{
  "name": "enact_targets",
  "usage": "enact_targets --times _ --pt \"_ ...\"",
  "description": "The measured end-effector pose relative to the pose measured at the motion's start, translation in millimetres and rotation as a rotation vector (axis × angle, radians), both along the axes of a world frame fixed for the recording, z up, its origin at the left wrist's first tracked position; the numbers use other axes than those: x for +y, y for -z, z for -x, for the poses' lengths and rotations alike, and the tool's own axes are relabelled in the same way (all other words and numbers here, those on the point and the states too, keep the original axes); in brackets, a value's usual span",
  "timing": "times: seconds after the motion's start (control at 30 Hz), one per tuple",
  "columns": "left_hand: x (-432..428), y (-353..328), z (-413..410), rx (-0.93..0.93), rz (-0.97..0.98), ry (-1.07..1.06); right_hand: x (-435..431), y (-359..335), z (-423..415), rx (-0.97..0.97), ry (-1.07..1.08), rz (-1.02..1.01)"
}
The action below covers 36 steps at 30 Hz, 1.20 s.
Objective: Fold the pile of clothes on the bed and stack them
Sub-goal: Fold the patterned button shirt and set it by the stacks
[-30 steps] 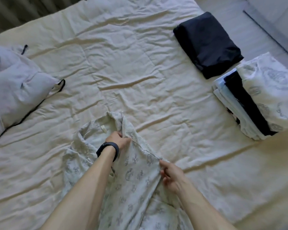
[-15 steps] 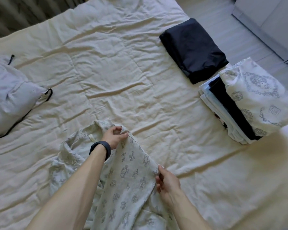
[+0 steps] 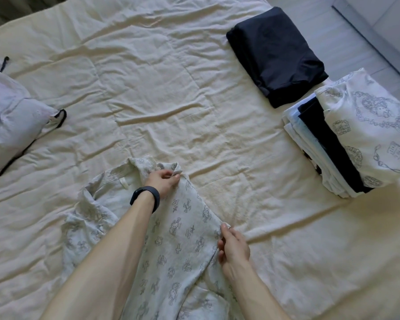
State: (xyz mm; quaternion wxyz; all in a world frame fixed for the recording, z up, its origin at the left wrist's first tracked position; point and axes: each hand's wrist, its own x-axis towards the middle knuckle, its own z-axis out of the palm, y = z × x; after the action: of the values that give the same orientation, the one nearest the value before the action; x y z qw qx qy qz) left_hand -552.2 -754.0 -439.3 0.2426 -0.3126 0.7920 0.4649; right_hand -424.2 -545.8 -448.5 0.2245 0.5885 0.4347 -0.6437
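Observation:
A pale printed shirt (image 3: 180, 239) with small grey figures lies spread on the cream bed sheet (image 3: 171, 88) in front of me. My left hand (image 3: 163, 182), with a dark band on its wrist, pinches the shirt's fabric beside the collar. My right hand (image 3: 232, 247) pinches the shirt's right edge lower down. A stack of folded clothes (image 3: 346, 139), with a white printed piece on top, sits at the bed's right side. Behind that stack lies a folded dark garment (image 3: 275, 54).
A light grey garment with black trim (image 3: 12, 121) lies crumpled at the left edge of the bed. Pale floor (image 3: 333, 31) and a white cabinet base show beyond the bed at the top right.
Both hands have kept their hold on the shirt and drawn its right edge a little flatter. The view has shifted slightly.

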Motion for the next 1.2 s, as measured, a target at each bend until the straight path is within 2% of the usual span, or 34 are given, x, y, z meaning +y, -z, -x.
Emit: enact_targets --times 0.07,0.13,0.2,0.27,0.33,0.4,0.47,0.53,0.6,0.7,0.77,0.87,0.9,0.97,1.03,1.13,1.2 --pt "4 3 -1 -0.006 -0.008 0.024 0 -5 -1 0.038 -0.065 -0.062" --pt "10 0 -9 0.024 0.001 0.028 4 -12 0 0.05 -0.304 -0.215" --pt "15 -8 -29 0.143 0.045 -0.079 6 -18 -1 0.077 -0.605 -0.438" --pt "18 -14 -64 0.289 0.258 -0.095 1 -27 1 0.236 -0.819 -0.631" --pt "25 -11 -111 0.345 0.458 0.06 -17 -35 7 0.532 -1.033 -0.773" --pt "35 -3 -164 0.32 0.598 0.226 -43 -36 18 0.791 -1.293 -0.857" --pt "47 7 -213 0.228 0.652 0.32 -69 -28 30 0.938 -1.599 -0.857" --pt "53 17 -255 0.119 0.662 0.342 -82 -9 43 0.976 -1.954 -0.863" --pt "49 27 -290 0.071 0.694 0.349 -76 15 62 0.911 -2.19 -0.865" --pt "32 37 -328 0.056 0.75 0.426 -63 35 85 0.778 -2.276 -0.929" --pt "20 40 -346 0.047 0.766 0.456 -63 40 82 0.768 -2.226 -1.003" --pt "12 37 -366 0.028 0.788 0.474 -73 36 48 0.891 -2.028 -1.126" --pt "12 34 -373 0.018 0.781 0.468 -75 33 31 0.961 -2.022 -1.124" --pt "16 31 -389 -0.018 0.759 0.443 -75 30 -6 1.107 -2.11 -1.073" --pt "20 27 -408 -0.059 0.725 0.412 -65 34 -40 1.164 -2.233 -1.034" --pt "14 23 -434 -0.05 0.674 0.391 -43 42 -52 1.013 -2.297 -1.066" --pt "3 15 -446 -0.059 0.658 0.29 -40 37 -52 0.88 -2.318 -1.08"
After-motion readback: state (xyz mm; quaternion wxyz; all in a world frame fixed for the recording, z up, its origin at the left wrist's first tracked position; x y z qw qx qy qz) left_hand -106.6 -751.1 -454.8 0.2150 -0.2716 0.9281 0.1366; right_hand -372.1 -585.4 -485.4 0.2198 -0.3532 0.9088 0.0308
